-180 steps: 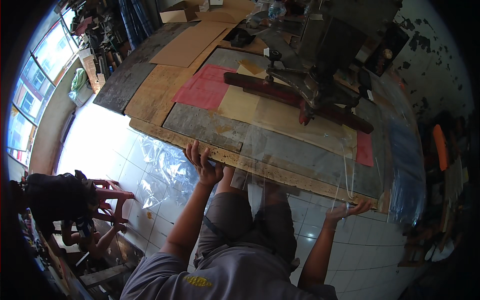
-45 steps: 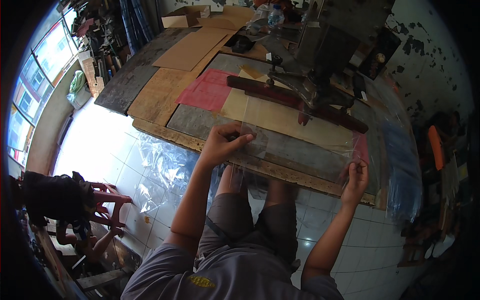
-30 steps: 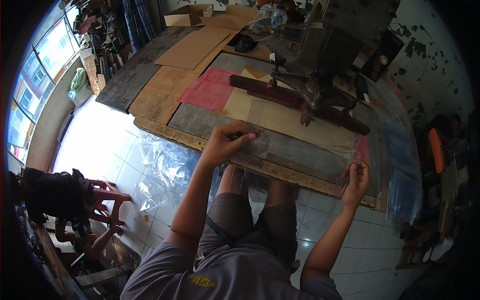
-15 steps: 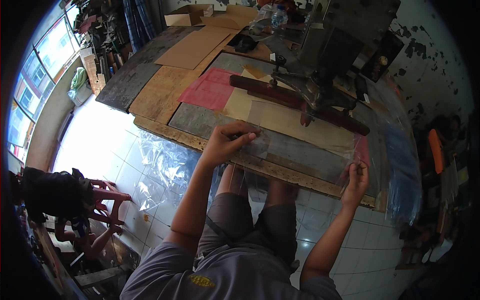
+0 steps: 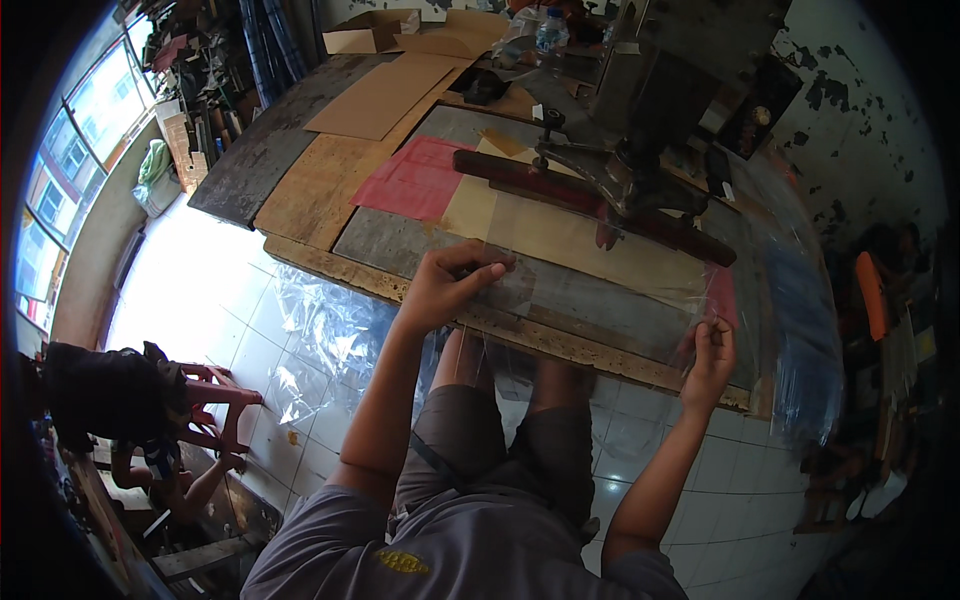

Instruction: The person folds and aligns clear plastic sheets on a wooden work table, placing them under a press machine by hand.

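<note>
A clear plastic sheet [image 5: 600, 292] stretches between my two hands along the near side of the worktable, its far part lying over a cream sheet [image 5: 560, 238]. My left hand [image 5: 448, 285] is closed, pinching the plastic between thumb and fingers near its left end. At the right end, my right hand [image 5: 711, 358] pinches the near corner with curled fingers. Just beyond the plastic, a long dark red press bar [image 5: 600, 208] hangs from a metal machine head [image 5: 640, 150]. The plastic's exact edges are hard to make out.
A pink-red sheet [image 5: 410, 178] lies left of the bar. Cardboard [image 5: 380, 95] and a water bottle [image 5: 551, 32] are farther back. Clear plastic hangs off the right edge [image 5: 800, 350] and more lies on the floor [image 5: 330, 335]. Another person [image 5: 110, 400] is at the lower left.
The view has shifted very slightly. Both hands keep their pinch on the plastic sheet in nearly the same places.
</note>
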### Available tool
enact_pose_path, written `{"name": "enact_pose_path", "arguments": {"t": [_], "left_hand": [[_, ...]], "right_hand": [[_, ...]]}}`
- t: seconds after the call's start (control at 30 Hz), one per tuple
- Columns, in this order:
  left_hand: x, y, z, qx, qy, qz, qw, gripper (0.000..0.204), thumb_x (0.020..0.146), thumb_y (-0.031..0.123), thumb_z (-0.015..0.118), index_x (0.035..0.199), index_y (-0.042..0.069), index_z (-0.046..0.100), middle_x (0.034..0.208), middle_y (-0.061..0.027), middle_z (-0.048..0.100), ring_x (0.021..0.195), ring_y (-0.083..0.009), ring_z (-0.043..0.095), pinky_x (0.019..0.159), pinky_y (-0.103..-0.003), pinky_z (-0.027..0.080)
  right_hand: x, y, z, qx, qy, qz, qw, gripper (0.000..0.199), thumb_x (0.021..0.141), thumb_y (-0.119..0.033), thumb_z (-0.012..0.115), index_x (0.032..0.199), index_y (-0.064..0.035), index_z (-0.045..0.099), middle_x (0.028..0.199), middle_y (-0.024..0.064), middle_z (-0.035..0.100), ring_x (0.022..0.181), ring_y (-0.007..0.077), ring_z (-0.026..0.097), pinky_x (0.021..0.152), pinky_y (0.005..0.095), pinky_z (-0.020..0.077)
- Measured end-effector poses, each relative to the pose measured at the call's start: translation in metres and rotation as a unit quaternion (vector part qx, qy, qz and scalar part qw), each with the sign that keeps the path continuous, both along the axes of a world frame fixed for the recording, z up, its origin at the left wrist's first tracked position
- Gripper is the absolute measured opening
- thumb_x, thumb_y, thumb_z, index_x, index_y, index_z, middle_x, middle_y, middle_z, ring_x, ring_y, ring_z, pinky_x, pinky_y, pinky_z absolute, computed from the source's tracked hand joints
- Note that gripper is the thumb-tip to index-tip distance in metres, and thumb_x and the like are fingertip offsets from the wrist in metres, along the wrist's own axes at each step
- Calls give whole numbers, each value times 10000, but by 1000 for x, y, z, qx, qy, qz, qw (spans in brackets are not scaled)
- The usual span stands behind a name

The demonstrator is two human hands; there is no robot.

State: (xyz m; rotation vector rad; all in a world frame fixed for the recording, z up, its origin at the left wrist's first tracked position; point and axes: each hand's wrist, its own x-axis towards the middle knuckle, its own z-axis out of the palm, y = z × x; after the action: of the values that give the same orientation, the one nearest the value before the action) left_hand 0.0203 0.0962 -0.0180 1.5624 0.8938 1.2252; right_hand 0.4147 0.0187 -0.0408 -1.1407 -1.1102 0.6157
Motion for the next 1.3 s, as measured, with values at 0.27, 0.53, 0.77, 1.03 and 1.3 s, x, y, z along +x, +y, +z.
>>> {"name": "enact_pose_path", "arguments": {"t": [0.27, 0.53, 0.77, 1.03, 1.3], "left_hand": [[-1, 4, -6, 9, -14, -1, 1000, 143, 936, 104, 746, 914, -37, 752, 1029, -104, 726, 1002, -177, 683, 922, -319, 504], [-1, 4, -9, 1, -13, 5, 1000, 174, 930, 148, 768, 944, -26, 766, 959, -65, 731, 922, -133, 667, 844, -291, 514], [-3, 3, -9, -22, 5, 5, 1000, 157, 940, 124, 744, 948, -32, 762, 1005, -97, 751, 985, -157, 689, 910, -305, 516], [-2, 3, -7, -21, 6, 0, 1000, 162, 952, 130, 734, 974, -30, 752, 1010, -89, 749, 984, -151, 686, 913, -310, 518], [-2, 2, -6, -11, 15, 4, 1000, 169, 956, 140, 731, 971, -27, 750, 1006, -86, 747, 983, -150, 683, 914, -310, 516]], "right_hand": [[-1, -1, 0, 5, 8, -1, 1000, 159, 1030, -162, 644, 1131, -48, 601, 911, -9, 605, 791, 67, 579, 678, 228, 479], [-5, -1, 3, 11, 9, 3, 1000, 159, 1030, -167, 644, 1125, -46, 606, 895, -7, 603, 779, 71, 575, 667, 235, 474], [-4, -1, 3, 7, 0, -9, 1000, 161, 1026, -180, 651, 1108, -47, 611, 881, -11, 605, 769, 64, 574, 664, 229, 470], [-5, -2, 4, 5, -6, -14, 1000, 165, 1025, -181, 652, 1109, -44, 611, 886, -9, 612, 771, 64, 577, 664, 232, 475], [-5, -2, 4, 6, -3, -11, 1000, 166, 1027, -180, 648, 1116, -45, 608, 883, -5, 602, 767, 74, 578, 662, 237, 478]]}}
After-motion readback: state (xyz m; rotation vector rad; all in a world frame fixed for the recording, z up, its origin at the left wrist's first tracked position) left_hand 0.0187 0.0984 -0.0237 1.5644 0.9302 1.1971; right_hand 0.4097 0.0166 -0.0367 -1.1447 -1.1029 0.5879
